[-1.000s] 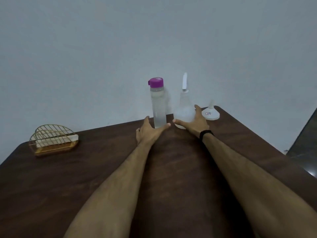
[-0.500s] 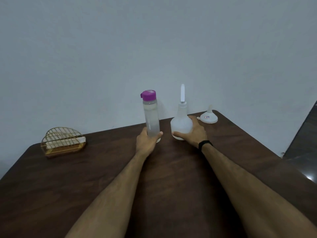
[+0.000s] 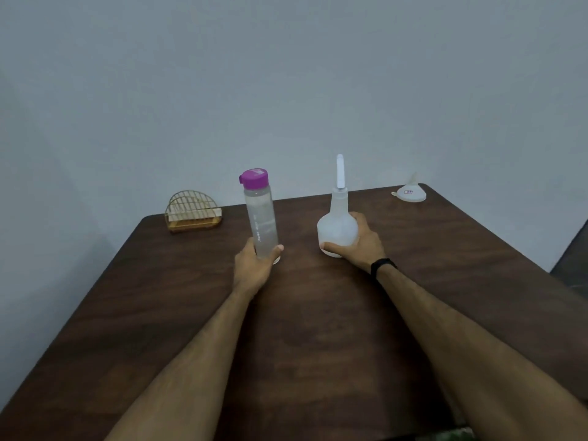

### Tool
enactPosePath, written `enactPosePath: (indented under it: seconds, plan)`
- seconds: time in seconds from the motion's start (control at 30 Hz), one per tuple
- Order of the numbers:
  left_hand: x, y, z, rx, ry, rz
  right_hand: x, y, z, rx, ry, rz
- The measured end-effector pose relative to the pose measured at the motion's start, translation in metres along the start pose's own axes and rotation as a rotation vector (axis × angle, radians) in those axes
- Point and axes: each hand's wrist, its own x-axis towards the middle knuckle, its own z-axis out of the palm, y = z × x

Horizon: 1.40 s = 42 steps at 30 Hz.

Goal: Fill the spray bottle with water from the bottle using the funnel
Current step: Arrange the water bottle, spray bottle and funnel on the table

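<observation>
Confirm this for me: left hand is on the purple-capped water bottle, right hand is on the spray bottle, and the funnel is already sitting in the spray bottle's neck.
Not quite. The funnel is not in the spray bottle; the head view shows it lying upside down at the far right corner of the table, apart from both bottles. The rest holds: the left hand grips the purple-capped water bottle, and the right hand holds the spray bottle.

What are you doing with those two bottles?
A person's left hand holds a clear water bottle with a purple cap, and the right hand holds a white spray bottle. Both stand upright on the brown table. The cap is on. The funnel sits untouched at the far corner, so no pouring yet.
</observation>
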Motion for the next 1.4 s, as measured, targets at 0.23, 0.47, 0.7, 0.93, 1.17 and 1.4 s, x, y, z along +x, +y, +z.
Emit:
enactPosePath:
  seconds: [0.23, 0.47, 0.7, 0.93, 1.17, 1.4]
  plan:
    - [-0.038, -0.012, -0.031, 0.024, 0.069, -0.050, -0.039, -0.014, 0.010, 0.010, -0.045, -0.017]
    - [-0.086, 0.001, -0.021, 0.212, 0.184, -0.119, -0.055, -0.017, 0.007, 0.109, -0.090, -0.003]
    - [-0.134, 0.014, 0.020, 0.674, -0.122, 0.067, -0.047, -0.002, -0.008, 0.071, 0.045, 0.058]
    - [-0.145, 0.051, 0.081, 0.727, -0.364, 0.373, -0.033, 0.053, -0.078, -0.506, -0.003, 0.126]
    - [-0.107, 0.094, 0.158, 0.719, -0.542, 0.546, -0.014, 0.100, -0.129, -0.779, -0.088, 0.107]
    - [-0.025, 0.109, 0.204, 0.762, -0.522, 0.471, 0.039, 0.117, -0.128, -0.751, -0.062, 0.188]
